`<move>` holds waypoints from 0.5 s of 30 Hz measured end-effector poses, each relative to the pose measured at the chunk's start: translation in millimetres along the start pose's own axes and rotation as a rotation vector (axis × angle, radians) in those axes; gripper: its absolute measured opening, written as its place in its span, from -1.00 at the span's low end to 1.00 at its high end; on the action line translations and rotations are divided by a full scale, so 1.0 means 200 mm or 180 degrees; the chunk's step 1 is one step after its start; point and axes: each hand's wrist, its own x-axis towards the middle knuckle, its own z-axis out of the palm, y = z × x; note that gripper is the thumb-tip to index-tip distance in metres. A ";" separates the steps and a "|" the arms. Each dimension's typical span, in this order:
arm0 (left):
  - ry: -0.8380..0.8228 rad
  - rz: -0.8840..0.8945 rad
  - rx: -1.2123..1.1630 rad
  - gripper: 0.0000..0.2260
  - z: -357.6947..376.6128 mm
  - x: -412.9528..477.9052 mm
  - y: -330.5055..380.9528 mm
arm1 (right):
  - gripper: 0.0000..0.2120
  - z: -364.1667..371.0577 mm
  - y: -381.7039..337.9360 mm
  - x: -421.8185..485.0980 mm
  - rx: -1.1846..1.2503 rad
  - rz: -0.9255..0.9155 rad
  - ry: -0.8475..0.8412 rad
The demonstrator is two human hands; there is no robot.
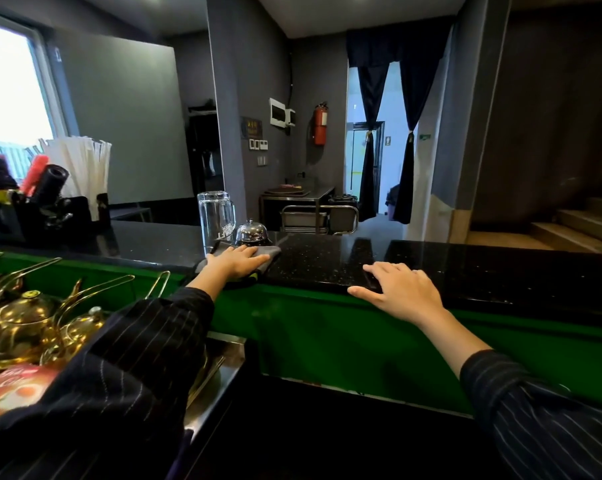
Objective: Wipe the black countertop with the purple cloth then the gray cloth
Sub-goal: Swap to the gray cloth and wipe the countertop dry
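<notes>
The black speckled countertop (327,261) runs across the middle of the view above a green panel. My left hand (235,263) lies flat with straight fingers on a gray cloth (270,252) spread on the counter near its front edge. My right hand (401,287) rests on the counter's front edge further right, fingers spread, holding nothing. No purple cloth is visible.
A glass mug (216,216) and a chrome call bell (252,232) stand just behind the gray cloth. A black caddy with straws (81,168) sits at far left. Brass pots (29,323) fill the lower left. Stairs (569,223) rise at the right.
</notes>
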 end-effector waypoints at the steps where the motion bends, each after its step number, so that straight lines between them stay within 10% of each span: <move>1: -0.0006 0.0003 0.0001 -0.35 0.00 0.00 0.00 | -0.18 0.00 0.00 0.00 -0.0003 0.0002 0.0000; 15: 0.0104 -0.0083 -0.0058 -0.37 0.00 0.00 -0.10 | -0.19 0.01 0.00 0.00 0.0026 -0.0011 0.0060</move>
